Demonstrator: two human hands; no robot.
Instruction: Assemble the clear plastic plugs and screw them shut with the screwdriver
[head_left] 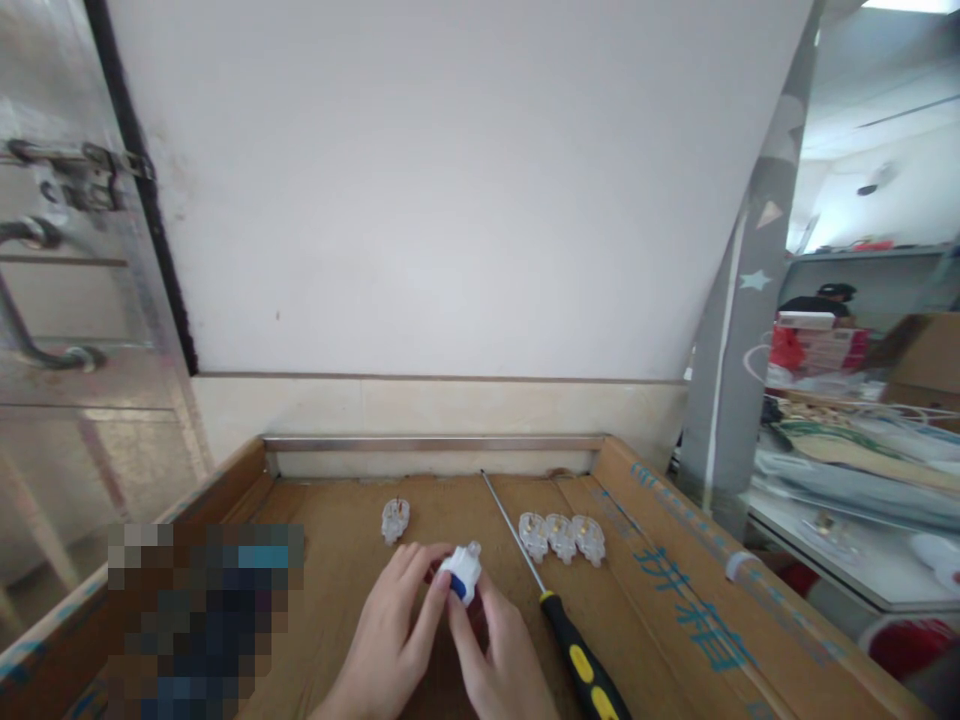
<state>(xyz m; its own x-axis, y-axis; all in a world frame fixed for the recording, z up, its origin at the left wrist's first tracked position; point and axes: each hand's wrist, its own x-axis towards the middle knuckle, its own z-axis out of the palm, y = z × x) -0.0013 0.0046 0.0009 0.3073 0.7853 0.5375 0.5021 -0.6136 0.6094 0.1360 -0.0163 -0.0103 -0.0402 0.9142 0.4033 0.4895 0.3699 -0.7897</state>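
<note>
My left hand point(397, 625) and my right hand point(499, 640) meet low in the middle of the view, fingers closed round a small white plug point(465, 568) with a blue patch on its near side. Fingertips cover part of it. Ahead of my left hand, one clear plug point(395, 520) lies on the cardboard. Three more clear plugs sit side by side to the right: a left one point(533, 536), a middle one point(560, 537) and a right one point(589, 539). Between them and my right hand lies a long screwdriver point(574, 640) with a black and yellow handle, its tip pointing away.
Cardboard point(322, 560) lines the work surface, with raised sides and blue writing on the right. A pixelated patch hides the left side. Behind stands a white wall point(450, 200); a metal door point(60, 300) is at left. A person point(821, 302) is far right behind boxes.
</note>
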